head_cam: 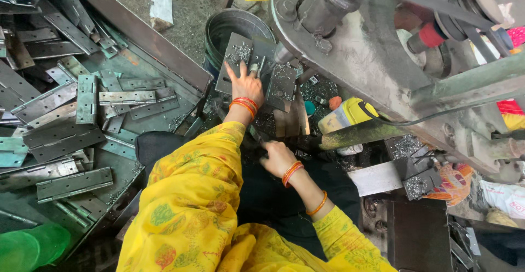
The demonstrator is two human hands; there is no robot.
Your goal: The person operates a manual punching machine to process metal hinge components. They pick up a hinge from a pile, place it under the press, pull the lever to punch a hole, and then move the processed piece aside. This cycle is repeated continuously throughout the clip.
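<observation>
Fingers of the left hand [246, 83] press flat on a hinge plate [236, 59]; right hand [278, 158] grip unclear.

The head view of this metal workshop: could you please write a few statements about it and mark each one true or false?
1. The left hand presses flat on a metal plate under the machine. True.
2. The right hand lies on the same plate. False: it is lower down, closed around a dark handle near the person's lap.
3. A pile of metal hinges lies to the person's left. True.
4. Both wrists are bare. False: each carries orange bangles.
5. A dark round bucket stands beyond the plate. True.
6. The sleeves are blue. False: the sleeve is yellow with a leaf print.
</observation>
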